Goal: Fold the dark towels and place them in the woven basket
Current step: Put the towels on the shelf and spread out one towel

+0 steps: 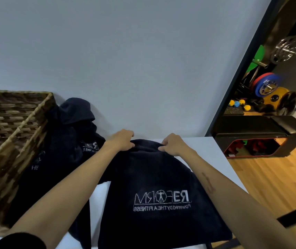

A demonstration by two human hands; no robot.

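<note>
Left hand (121, 140), right hand (173, 144) pinch plush dark towel (154, 178) far edge; woven basket (9, 133) left.

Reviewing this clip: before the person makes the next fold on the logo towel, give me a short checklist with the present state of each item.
1. Left hand grips the far edge of the logo towel: ok.
2. Right hand grips the same edge: ok.
3. Towel lies flat on the white table: not ok, it bunches at the far edge and its near part runs out of view.
4. Woven basket within reach at the left: ok.
5. Room inside the basket: cannot tell, its floor is hidden.
6. Remaining dark towels clear of the one being folded: not ok, the heap lies against its left side.
</note>
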